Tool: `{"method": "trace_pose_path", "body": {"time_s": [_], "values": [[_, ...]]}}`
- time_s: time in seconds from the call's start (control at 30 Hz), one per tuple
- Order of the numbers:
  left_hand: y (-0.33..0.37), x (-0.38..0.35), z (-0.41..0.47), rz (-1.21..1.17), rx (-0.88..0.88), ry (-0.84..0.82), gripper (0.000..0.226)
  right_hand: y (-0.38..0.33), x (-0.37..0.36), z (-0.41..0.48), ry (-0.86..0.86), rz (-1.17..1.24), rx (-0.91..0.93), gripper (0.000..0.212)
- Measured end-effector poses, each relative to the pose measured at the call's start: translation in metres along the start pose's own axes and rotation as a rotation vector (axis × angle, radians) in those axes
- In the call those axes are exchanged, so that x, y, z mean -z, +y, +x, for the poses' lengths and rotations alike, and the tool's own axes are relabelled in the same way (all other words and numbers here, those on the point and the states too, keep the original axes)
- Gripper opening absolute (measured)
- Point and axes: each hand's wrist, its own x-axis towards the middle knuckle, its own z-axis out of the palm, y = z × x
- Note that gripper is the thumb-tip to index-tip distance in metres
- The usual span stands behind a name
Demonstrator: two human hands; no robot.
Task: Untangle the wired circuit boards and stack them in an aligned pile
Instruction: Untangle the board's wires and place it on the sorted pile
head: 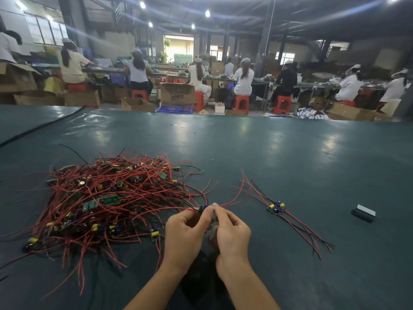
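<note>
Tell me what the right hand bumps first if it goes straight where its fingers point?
Probably the loose red wires just beyond the board the right hand pinches; depth unclear.

Tangled red-wired boards (105,195) — left heap

A single wide-angle camera worn on the person's head gives the only view, facing forward and tilted down over the dark green table (290,164). It sits near the left hand (185,233) and right hand (232,236), whose forearms enter from the bottom edge, close enough to show the small wired board (203,208) pinched between their fingertips. Left of the left hand the frame takes in the tangled heap (105,198); right of the right hand, the sorted boards (276,207). Beyond the hands the table runs to its far edge, and the lens reaches seated workers (243,80) and the ceiling lights (207,13), with lines bowed toward the edges.
</note>
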Motion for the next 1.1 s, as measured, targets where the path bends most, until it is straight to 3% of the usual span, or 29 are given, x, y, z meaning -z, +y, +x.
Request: {"method": "trace_pose_path", "body": {"time_s": [0.17, 0.43, 0.63, 0.9, 1.1], "values": [[0.002, 0.002, -0.001, 0.087, -0.077, -0.016, 0.034, -0.005, 0.001, 0.003, 0.033, -0.009, -0.070, 0.025], [0.000, -0.001, 0.001, -0.032, 0.051, 0.006, 0.028, -0.019, 0.011, 0.019, 0.150, 0.018, -0.181, 0.023], [0.003, -0.002, 0.003, -0.140, 0.121, 0.030, 0.027, -0.031, 0.019, 0.031, 0.178, 0.143, -0.159, 0.025], [0.007, -0.003, 0.002, -0.180, 0.116, 0.038, 0.028, -0.045, 0.033, 0.035, 0.205, 0.252, -0.147, 0.006], [0.010, 0.000, 0.002, -0.169, 0.095, 0.017, 0.027, -0.047, 0.035, 0.031, 0.168, 0.357, -0.174, 0.020]]}}
